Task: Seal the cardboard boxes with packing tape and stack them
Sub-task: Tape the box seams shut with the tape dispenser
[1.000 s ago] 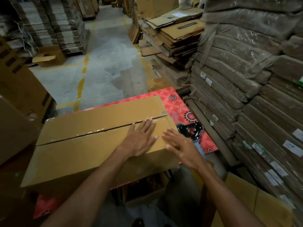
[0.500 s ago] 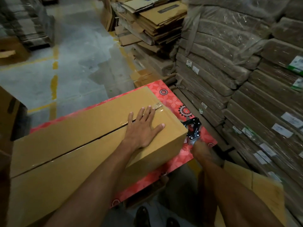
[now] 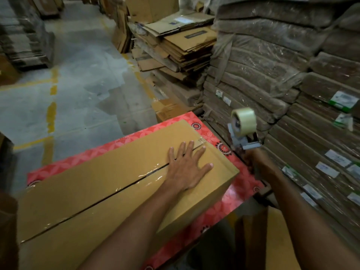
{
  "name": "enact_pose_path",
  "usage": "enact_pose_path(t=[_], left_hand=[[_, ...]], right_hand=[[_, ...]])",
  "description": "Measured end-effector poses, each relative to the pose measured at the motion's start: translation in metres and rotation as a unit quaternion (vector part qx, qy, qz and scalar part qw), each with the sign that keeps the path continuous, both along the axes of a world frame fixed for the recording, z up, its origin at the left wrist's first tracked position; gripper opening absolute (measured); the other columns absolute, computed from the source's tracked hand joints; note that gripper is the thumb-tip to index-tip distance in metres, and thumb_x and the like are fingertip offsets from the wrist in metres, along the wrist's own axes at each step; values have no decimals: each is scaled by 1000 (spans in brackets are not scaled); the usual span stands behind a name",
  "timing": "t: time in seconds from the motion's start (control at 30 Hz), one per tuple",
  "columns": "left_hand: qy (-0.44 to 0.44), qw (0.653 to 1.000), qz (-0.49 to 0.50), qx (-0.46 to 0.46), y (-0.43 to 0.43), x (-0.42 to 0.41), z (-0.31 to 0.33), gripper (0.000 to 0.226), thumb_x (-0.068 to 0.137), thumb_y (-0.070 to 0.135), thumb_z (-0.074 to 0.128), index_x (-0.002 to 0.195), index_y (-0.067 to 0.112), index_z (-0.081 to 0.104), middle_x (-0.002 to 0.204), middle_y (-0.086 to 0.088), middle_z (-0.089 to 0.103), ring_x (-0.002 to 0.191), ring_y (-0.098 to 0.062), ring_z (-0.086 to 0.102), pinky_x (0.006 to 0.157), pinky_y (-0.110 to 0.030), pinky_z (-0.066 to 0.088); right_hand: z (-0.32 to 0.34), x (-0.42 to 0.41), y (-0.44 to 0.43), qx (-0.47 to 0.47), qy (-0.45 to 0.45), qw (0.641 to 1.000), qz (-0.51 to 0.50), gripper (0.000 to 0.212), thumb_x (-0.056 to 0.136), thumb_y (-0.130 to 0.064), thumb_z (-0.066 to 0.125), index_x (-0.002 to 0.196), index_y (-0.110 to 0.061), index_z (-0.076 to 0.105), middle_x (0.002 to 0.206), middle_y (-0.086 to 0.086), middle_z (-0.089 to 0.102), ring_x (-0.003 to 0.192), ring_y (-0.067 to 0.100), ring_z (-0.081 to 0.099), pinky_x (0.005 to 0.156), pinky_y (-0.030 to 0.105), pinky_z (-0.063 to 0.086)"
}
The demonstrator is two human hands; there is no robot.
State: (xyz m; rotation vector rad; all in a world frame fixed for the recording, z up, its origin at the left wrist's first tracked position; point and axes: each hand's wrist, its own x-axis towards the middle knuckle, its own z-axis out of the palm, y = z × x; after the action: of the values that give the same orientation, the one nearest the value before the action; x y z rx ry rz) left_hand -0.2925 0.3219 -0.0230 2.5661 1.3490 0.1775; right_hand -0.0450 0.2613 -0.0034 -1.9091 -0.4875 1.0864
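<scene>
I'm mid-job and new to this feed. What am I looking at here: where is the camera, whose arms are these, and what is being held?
There is no machine here. These are a person's two bare arms, seen from one camera worn on the head, which looks forward and down. The left hand lies flat, fingers spread, on top of a long cardboard box. It rests across the centre seam, which shines with clear tape. The box sits on a red flower-patterned surface. The right hand holds a tape dispenser by its handle, raised in the air off the box's right end, with its roll of clear tape uppermost. Behind it stand wrapped bundles of flat cardboard. To the left is a concrete floor with yellow lines.
</scene>
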Motion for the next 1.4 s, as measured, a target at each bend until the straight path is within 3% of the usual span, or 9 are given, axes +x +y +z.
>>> enact_pose_path(t=[0.13, 0.23, 0.3, 0.5, 0.73, 0.97, 1.07, 1.27, 1.4], left_hand=[[-310, 935, 28, -170, 20, 4, 37, 40, 100, 48, 52, 120, 17, 67, 121, -5, 64, 111, -8, 62, 91, -20, 45], [-543, 664, 174, -484, 38, 9, 78, 47, 100, 48, 56, 102, 2, 68, 101, -20, 69, 74, -18, 70, 63, -25, 55], [-550, 549, 196, -597, 49, 2, 93, 68, 93, 61, 57, 107, -5, 66, 99, -25, 71, 77, -31, 73, 64, -34, 60], [-551, 481, 188, -655, 54, -22, 92, 38, 99, 41, 59, 98, 3, 60, 72, -15, 70, 60, -25, 71, 56, -30, 61], [-521, 513, 211, -649, 55, -23, 80, 12, 97, 3, 59, 90, -2, 68, 79, -17, 70, 63, -25, 73, 54, -30, 62], [-510, 530, 219, -641, 71, -1, 81, 28, 101, 21, 57, 90, 1, 72, 89, -14, 73, 75, -25, 71, 67, -32, 62], [-491, 584, 230, -603, 70, 9, 80, 13, 93, 0, 63, 81, 3, 66, 68, -8, 71, 57, -17, 70, 59, -27, 62], [-446, 717, 240, -479, 102, 17, 83, 41, 81, -16, 53, 49, 8, 64, 53, -9, 58, 48, -16, 49, 50, -28, 35], [-440, 750, 274, -412, 154, -4, 86, 12, 86, -1, 70, 74, -2, 71, 63, -11, 69, 54, -16, 60, 59, -25, 54]], right_hand=[[63, -29, -6, 66, 135, 986, 72, 26, 93, -14, 47, 67, -14, 47, 47, 0, 39, 33, 13, 34, 39, 22, 31], [85, -63, -16, 105, 214, 964, 120, 27, 92, -12, 48, 65, -14, 50, 51, 1, 38, 35, 13, 32, 42, 24, 30], [86, -78, -18, 112, 220, 957, 150, 23, 90, -9, 50, 67, -13, 50, 54, 2, 37, 37, 14, 31, 43, 25, 26], [82, -91, -24, 141, 146, 953, 225, 19, 72, -12, 68, 78, -10, 50, 58, 5, 40, 43, 17, 34, 46, 26, 30], [82, -82, -22, 164, 131, 944, 254, 15, 73, -11, 69, 73, -14, 54, 59, 6, 44, 45, 18, 36, 46, 27, 32], [75, -65, -25, 175, 109, 944, 258, 18, 73, -12, 68, 82, -9, 54, 60, 6, 45, 46, 19, 37, 48, 28, 33], [73, -60, -23, 174, 105, 948, 246, 16, 73, -14, 69, 85, -10, 59, 60, 5, 46, 46, 17, 39, 47, 28, 34], [68, -59, -10, 165, 57, 948, 268, 28, 86, -9, 68, 68, -30, 70, 60, 3, 50, 45, 16, 43, 48, 29, 36], [62, -56, -14, 163, 54, 953, 249, 12, 86, -6, 68, 82, -16, 72, 59, 5, 52, 45, 16, 43, 45, 29, 34]])
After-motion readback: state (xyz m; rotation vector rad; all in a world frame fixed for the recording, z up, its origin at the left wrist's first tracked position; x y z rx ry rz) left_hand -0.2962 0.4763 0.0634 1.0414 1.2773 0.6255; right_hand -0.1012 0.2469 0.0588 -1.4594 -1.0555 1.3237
